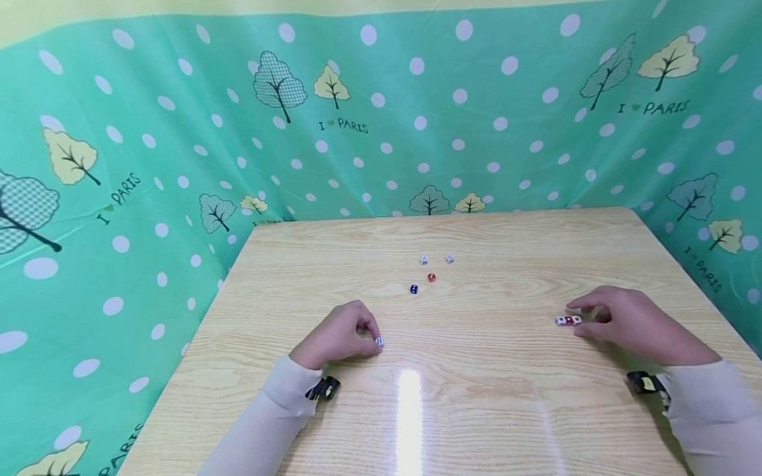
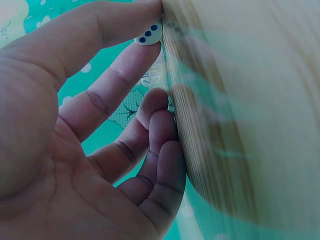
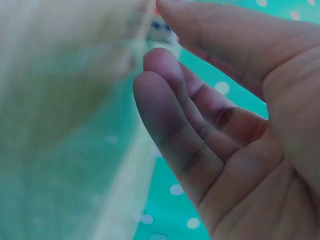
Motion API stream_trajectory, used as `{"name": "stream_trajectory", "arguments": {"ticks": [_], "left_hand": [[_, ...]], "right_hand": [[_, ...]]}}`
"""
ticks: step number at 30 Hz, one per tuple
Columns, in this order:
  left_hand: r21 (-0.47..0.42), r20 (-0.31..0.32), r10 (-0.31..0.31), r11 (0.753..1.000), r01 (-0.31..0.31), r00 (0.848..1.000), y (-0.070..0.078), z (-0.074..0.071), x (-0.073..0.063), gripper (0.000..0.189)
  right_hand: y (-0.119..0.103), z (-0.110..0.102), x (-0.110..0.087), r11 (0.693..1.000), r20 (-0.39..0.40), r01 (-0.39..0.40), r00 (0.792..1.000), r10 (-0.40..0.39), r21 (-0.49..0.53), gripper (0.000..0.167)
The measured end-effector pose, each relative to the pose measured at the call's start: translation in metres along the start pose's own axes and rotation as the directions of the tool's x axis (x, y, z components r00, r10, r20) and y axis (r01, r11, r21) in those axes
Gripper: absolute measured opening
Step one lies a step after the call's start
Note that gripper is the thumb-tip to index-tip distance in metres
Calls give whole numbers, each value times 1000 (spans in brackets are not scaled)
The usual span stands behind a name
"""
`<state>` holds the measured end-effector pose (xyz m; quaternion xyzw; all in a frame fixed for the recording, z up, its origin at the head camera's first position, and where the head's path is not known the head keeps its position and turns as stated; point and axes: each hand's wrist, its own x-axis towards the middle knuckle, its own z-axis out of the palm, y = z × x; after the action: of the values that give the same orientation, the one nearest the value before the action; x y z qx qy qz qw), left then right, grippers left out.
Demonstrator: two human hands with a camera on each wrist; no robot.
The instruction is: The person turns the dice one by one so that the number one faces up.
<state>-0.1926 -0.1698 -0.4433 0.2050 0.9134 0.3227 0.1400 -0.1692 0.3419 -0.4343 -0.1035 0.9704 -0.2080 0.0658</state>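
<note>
My left hand pinches a white die with dark blue pips between thumb and index finger, low at the wooden table. In the left wrist view that die shows three pips, and the other fingers curl loosely below it. At the right, my right hand is beside a short row of dice, a red die between white ones. Its thumb and index finger stand apart on either side of the row's near end. The right wrist view is blurred, with part of a die by the thumb tip.
Farther back on the table lie a blue die, a red die and two white dice, one white die left of the other white die. A green dotted curtain hangs along the back and sides.
</note>
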Motion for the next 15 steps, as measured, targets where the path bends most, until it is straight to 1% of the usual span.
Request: {"name": "stream_trajectory", "arguments": {"ticks": [3, 7, 11, 15], "left_hand": [[5, 0, -3, 1000, 3, 1000, 0, 0, 0, 18], [7, -4, -6, 1000, 6, 1000, -1, -1, 0, 19], [-1, -2, -4, 1000, 4, 1000, -1, -1, 0, 18], [-7, 3, -9, 1000, 9, 1000, -1, 0, -1, 18]], "right_hand": [[-2, -10, 0, 1000, -23, 0, 1000, 0, 8, 49], [-14, -19, 8, 999, -42, 40, 998, -41, -23, 41], [-29, -23, 21, 997, -22, 63, 998, -64, -44, 36], [-45, -22, 37, 997, 4, 75, 997, -75, -32, 35]]}}
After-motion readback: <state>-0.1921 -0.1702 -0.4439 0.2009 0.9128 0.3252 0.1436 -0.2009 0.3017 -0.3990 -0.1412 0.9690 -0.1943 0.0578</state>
